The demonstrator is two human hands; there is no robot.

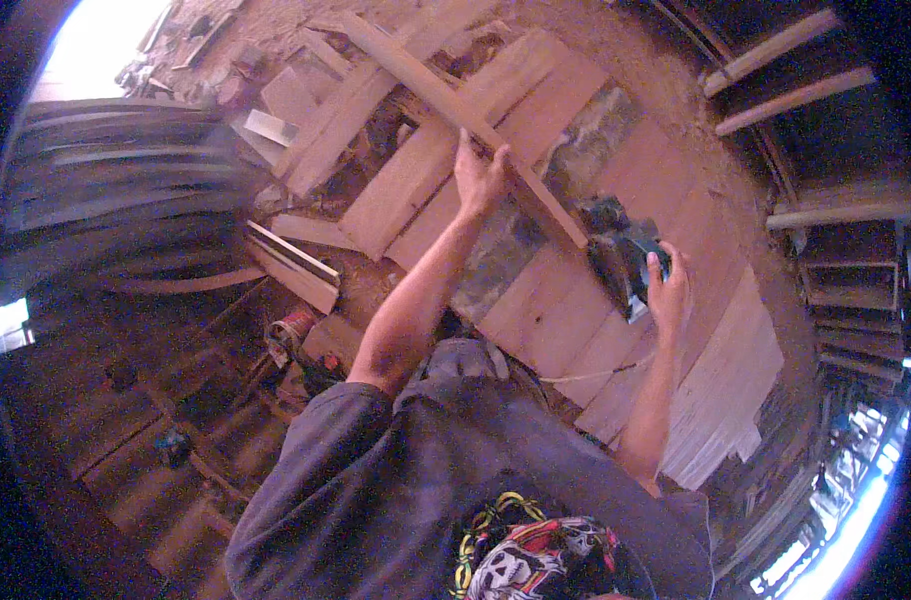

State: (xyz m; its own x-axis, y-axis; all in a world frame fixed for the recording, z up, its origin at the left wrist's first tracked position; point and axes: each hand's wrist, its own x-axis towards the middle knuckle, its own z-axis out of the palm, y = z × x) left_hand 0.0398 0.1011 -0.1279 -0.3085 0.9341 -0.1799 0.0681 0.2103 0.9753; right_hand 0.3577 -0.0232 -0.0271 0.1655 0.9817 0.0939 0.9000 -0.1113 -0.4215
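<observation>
Your left hand [481, 178], beyond a skull-printed grey shirt [456, 440], is partly closed on a long wooden beam [441, 92]; your right hand [668, 290] curls around a dark power tool [626, 262] at the beam's near end. Planks [531, 322] lie beneath; leftward, a reddish bucket's [294, 325] contents are too blurred to tell.

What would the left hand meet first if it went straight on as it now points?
The long, narrow brown wooden beam, which the left hand appears to be gripping; the depth beyond it is unclear.
</observation>
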